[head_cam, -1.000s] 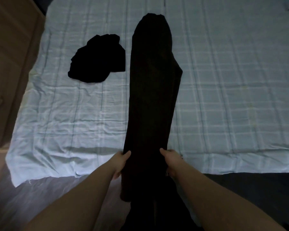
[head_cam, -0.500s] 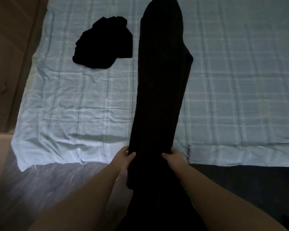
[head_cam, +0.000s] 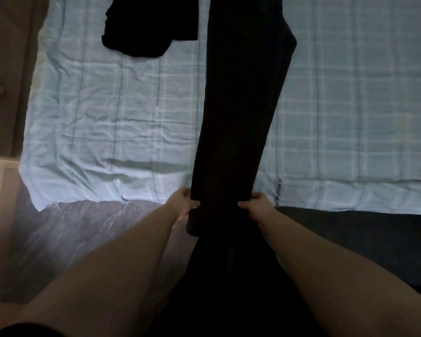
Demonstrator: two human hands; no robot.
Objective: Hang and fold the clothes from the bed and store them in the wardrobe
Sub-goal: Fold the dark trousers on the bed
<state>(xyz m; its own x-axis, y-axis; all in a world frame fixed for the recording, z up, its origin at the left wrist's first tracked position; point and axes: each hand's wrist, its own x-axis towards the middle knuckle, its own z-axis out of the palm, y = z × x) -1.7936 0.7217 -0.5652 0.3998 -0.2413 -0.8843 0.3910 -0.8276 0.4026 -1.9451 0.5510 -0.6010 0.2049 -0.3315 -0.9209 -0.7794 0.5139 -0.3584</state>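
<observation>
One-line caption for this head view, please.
Both hands, left hand and right hand, pinch long dark trousers laid across the checked bedsheet.

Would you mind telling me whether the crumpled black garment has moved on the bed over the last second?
No. The crumpled black garment sits higher in frame only because the camera tilted; against the lines of the checked sheet it lies unchanged.

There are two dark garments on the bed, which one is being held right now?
The long dark trousers, laid out straight: the left hand and right hand grip their near end. The crumpled dark garment lies untouched beyond.
</observation>
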